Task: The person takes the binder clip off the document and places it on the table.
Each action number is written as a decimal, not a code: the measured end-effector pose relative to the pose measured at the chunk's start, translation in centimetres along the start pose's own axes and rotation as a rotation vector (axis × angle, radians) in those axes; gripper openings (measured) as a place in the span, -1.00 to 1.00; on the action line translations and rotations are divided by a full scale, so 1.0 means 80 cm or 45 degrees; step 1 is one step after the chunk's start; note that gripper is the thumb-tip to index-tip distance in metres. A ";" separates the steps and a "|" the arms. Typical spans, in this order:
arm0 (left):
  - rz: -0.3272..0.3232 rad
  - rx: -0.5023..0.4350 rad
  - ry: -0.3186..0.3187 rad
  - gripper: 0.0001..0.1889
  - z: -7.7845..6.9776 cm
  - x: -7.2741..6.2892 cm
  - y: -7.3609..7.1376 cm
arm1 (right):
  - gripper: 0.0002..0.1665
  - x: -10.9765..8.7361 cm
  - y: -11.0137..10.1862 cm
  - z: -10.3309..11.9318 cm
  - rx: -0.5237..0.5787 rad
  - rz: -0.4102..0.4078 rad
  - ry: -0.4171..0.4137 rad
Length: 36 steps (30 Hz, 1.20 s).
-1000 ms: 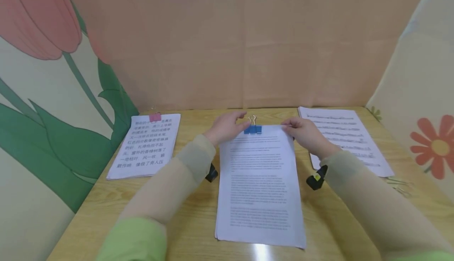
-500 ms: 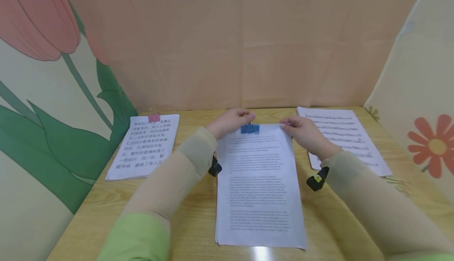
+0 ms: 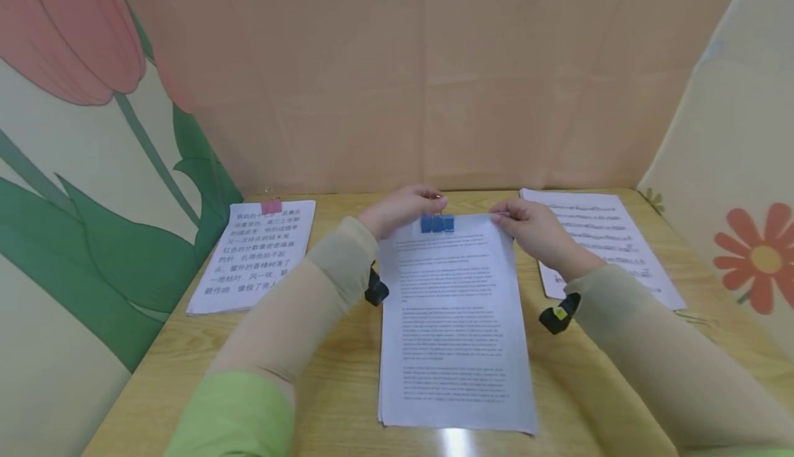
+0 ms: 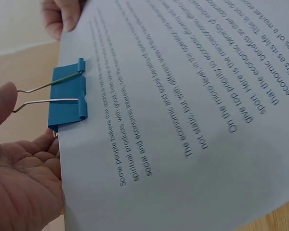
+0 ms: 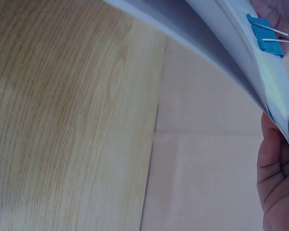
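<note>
A blue binder clip (image 3: 437,223) sits on the top edge of a stack of printed paper (image 3: 455,326) in front of me. My left hand (image 3: 402,211) pinches the clip's wire handles; in the left wrist view the thumb (image 4: 4,103) lies at the front handle's end, with curled fingers behind. The upper right corner of the stack is pinched by my right hand (image 3: 540,235). The sheets' top end is raised off the table, and in the right wrist view some sheets bow apart below the clip. The rear handle is mostly hidden.
At the left lies another stack of paper (image 3: 254,257) with a pink binder clip (image 3: 271,207). Sheets of printed music (image 3: 595,236) lie at the right, near thin metal wire pieces (image 3: 697,318). The wooden table (image 3: 335,381) meets a cloth-covered wall behind.
My left hand has moved right from beside the clip onto its handles, which stood exposed before. The right hand keeps its hold on the corner, and the stack's top has risen slightly.
</note>
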State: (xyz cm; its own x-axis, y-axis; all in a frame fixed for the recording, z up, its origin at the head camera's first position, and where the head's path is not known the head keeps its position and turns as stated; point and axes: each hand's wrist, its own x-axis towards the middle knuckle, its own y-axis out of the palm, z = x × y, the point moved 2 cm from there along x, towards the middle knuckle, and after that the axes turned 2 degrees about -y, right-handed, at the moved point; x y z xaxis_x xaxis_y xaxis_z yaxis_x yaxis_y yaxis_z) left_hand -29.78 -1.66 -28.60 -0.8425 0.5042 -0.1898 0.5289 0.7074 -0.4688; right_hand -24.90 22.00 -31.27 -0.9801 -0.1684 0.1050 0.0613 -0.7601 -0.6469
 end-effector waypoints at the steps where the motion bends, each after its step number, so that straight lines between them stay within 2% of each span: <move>1: 0.005 0.004 0.004 -0.51 -0.001 0.000 0.000 | -0.65 0.000 0.000 0.000 -0.001 0.003 0.001; 8: 0.047 0.088 -0.049 -0.49 -0.005 -0.007 -0.003 | -0.66 -0.003 0.000 0.001 -0.024 0.008 0.009; 12: 0.096 0.020 -0.082 -0.52 -0.006 -0.008 -0.002 | -0.66 -0.005 0.000 0.000 -0.037 0.009 0.000; 15: 0.092 -0.019 -0.102 -0.53 -0.007 -0.008 0.000 | -0.66 -0.006 0.000 -0.001 -0.035 0.006 -0.016; 23: -0.001 0.012 -0.044 -0.58 -0.004 -0.006 0.005 | -0.67 -0.007 0.000 -0.003 -0.037 -0.031 -0.056; 29: -0.051 -0.048 0.043 -0.62 -0.003 -0.002 0.013 | -0.66 -0.007 0.001 -0.005 -0.038 -0.044 -0.040; 36: -0.130 -0.044 0.039 -0.61 0.001 -0.004 0.017 | -0.67 -0.006 0.004 -0.007 -0.054 -0.065 -0.026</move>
State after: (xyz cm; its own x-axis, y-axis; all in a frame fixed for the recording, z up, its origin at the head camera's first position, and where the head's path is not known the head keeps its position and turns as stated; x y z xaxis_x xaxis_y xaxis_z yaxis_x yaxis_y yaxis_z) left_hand -28.78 -0.89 -29.27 -0.8891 0.4428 -0.1159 0.4439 0.7725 -0.4541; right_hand -24.50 22.23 -31.95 -0.9777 -0.1434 0.1537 0.0031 -0.7409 -0.6716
